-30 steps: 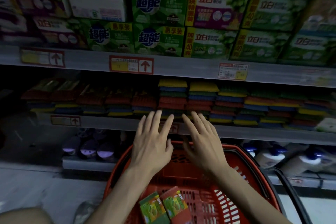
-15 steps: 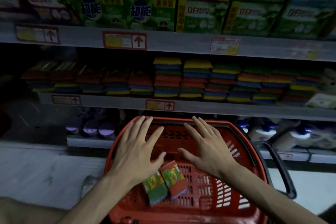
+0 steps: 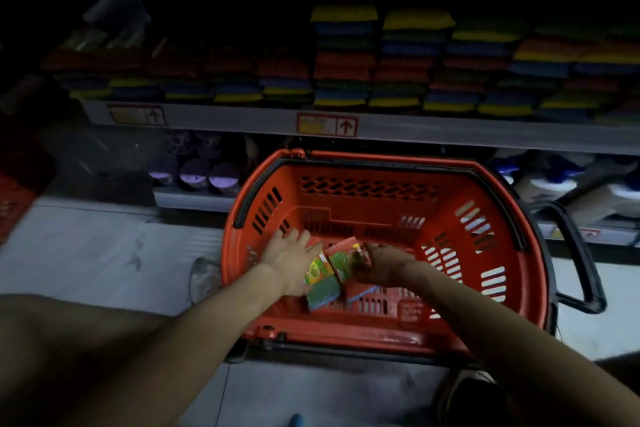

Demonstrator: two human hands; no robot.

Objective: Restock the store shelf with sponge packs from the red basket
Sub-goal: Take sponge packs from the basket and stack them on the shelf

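- Both hands are coming down from their spread hover above the basket to its floor, where they are now meeting the two packs.
- Left hand is lying with fingers straight, its palm edge touching the green pack. I cannot tell whether the thumb is hooking under it.
- Green pack is lying on the basket floor, touching the red pack just beside it.
- Right hand is curling its fingers round the far end of the red pack and grasping it.
- Pickup is, by my reading, the step under way, with one pack taken and the other only touched.
- Next, the left hand is likely needing to close on the green pack. Both packs are then needing to be lifted over the rim to the shelf, where the stacks are sitting lower toward the left and seem to be leaving room.
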